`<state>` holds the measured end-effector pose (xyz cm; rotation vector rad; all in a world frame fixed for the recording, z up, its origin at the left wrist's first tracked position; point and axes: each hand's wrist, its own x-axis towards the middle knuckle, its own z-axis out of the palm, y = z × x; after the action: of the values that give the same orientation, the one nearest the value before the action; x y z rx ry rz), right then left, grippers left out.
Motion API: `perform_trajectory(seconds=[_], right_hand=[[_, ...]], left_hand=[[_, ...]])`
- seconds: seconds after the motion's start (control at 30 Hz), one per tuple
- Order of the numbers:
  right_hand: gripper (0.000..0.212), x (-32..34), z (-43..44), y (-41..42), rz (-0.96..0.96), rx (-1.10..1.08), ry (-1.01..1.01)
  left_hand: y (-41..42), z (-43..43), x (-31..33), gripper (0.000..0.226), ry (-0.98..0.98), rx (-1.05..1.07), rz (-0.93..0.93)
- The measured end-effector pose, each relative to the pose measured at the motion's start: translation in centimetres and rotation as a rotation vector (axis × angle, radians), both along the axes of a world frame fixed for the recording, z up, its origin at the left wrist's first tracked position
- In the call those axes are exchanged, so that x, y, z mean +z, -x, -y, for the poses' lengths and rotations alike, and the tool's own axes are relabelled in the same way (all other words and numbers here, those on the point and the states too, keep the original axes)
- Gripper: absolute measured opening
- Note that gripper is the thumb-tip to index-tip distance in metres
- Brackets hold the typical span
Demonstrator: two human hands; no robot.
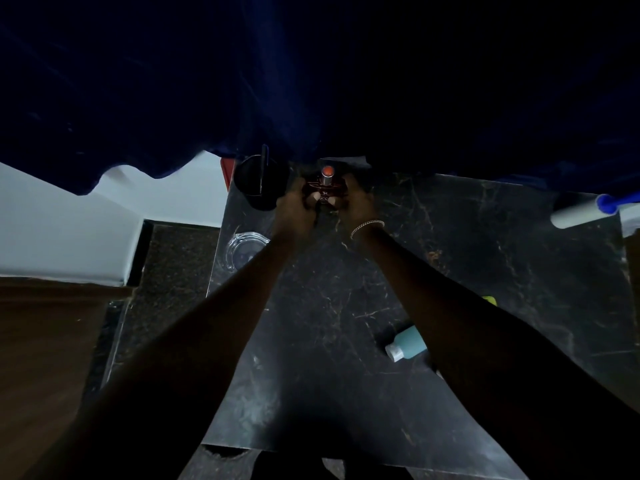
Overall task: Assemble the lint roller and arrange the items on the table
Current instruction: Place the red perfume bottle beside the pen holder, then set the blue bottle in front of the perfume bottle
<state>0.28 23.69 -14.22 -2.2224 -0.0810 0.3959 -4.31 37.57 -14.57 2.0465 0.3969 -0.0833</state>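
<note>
Both hands reach to the far edge of the black marble table (485,258). My left hand (294,209) and my right hand (358,200) together grip a small dark red object (323,192) with an orange-red round top; its exact shape is hard to tell in the dim light. The lint roller (578,211), a white roll with a blue handle, lies at the far right of the table, apart from both hands. A bracelet circles my right wrist.
A black cup (258,183) with a dark stick in it stands left of my hands. A glass ashtray (242,249) sits near the left edge. A teal bottle (408,344) with a white cap lies beside my right forearm. A dark blue curtain (311,81) hangs behind.
</note>
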Motion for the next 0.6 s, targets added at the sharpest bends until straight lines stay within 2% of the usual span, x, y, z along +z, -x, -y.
perform_trajectory(seconds=[0.23, 0.33, 0.5, 0.6], right_hand=[[0.054, 0.1, 0.1, 0.6, -0.06, -0.014, -0.028], [0.064, 0.4, 0.1, 0.7, -0.082, -0.011, -0.071], [0.083, 0.6, 2.2, 2.3, -0.033, 0.044, 0.017], [0.089, 1.3, 3.8, 4.8, 0.002, 0.063, 0.093]], left_hand=[[0.1, -0.1, 0.2, 0.037, -0.007, 0.002, -0.026], [0.7, 0.1, 0.6, 0.041, -0.008, 0.04, -0.028], [2.8, 0.5, 1.2, 0.046, -0.027, 0.071, -0.058], [5.2, 1.3, 2.2, 0.042, -0.039, 0.062, 0.037]])
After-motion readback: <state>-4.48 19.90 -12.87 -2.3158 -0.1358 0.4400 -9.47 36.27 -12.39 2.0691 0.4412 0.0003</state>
